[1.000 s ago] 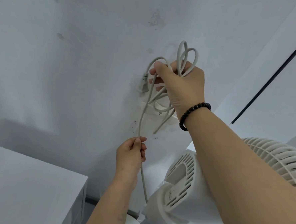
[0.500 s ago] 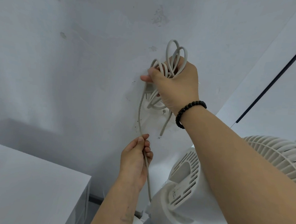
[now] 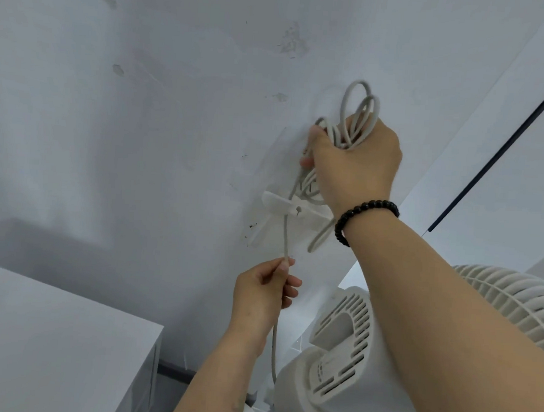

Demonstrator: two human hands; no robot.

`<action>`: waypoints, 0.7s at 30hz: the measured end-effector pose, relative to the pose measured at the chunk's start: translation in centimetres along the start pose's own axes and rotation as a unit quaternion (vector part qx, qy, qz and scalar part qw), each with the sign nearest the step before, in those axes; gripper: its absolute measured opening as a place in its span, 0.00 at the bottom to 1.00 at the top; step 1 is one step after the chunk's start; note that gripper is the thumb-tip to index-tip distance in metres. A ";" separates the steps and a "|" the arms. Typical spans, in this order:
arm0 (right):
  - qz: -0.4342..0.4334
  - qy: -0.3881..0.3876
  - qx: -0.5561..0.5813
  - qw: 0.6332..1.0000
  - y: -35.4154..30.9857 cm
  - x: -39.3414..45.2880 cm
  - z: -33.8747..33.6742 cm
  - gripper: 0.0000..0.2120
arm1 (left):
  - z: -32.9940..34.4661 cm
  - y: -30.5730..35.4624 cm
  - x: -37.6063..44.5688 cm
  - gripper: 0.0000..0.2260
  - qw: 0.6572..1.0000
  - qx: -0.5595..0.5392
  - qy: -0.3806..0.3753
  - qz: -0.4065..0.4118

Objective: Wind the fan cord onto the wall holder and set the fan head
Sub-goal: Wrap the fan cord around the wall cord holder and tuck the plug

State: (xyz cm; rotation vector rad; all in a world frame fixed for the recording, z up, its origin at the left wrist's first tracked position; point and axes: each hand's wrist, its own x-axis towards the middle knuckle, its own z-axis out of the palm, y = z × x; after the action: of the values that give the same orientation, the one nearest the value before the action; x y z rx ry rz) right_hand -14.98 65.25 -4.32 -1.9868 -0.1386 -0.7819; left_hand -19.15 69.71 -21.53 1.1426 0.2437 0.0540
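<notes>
Gripping coiled fan cord (image 3: 355, 121) in our right hand (image 3: 356, 166) above wall holder (image 3: 296, 205); our left hand (image 3: 263, 293) pinches cord strand below.

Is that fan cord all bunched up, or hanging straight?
Mostly bunched: the right hand grips several loops of the cord against the wall, above the holder. One strand runs straight down to the left hand.

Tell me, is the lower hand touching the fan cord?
Touching. The head view shows the left hand pinching the fan cord between thumb and fingers; the cord enters the hand from above and comes out below.
</notes>
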 end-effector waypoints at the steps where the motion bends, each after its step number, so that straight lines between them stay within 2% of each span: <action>1: 0.003 0.015 -0.023 1.000 0.3 0.2 -0.6 0.11 | 0.2 0.0 -0.1 0.09 1.000 -0.005 -0.007 -0.002; 4: 0.023 0.027 -0.074 0.997 0.6 0.5 -2.8 0.14 | 0.4 -0.1 -0.1 0.08 0.999 -0.025 -0.018 -0.014; 9: 0.061 -0.027 -0.203 0.977 0.9 0.4 -6.6 0.15 | 0.4 -0.2 -0.1 0.08 1.000 -0.009 -0.007 -0.005; 13: 0.136 -0.061 -0.383 0.912 2.9 -0.9 -7.2 0.13 | 0.6 -0.5 -0.1 0.07 0.991 0.108 0.051 0.066; 15: 0.178 -0.100 -0.431 0.879 3.8 -1.0 -7.1 0.11 | 0.6 -0.2 -0.3 0.04 0.976 0.151 0.108 0.110; 17: 0.200 -0.129 -0.455 0.858 4.4 -0.9 -7.1 0.09 | 0.5 0.3 -0.6 0.07 0.967 0.155 0.142 0.145; 21: 0.245 -0.191 -0.462 0.831 4.9 -1.0 -6.7 0.05 | 0.9 0.9 -1.2 0.07 0.970 0.130 0.087 0.185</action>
State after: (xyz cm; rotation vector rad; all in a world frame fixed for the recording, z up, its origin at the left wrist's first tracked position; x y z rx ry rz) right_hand -16.91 57.33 -6.30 -2.8954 0.6191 -0.0569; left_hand -20.05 69.09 -20.13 1.4352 0.1937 0.4659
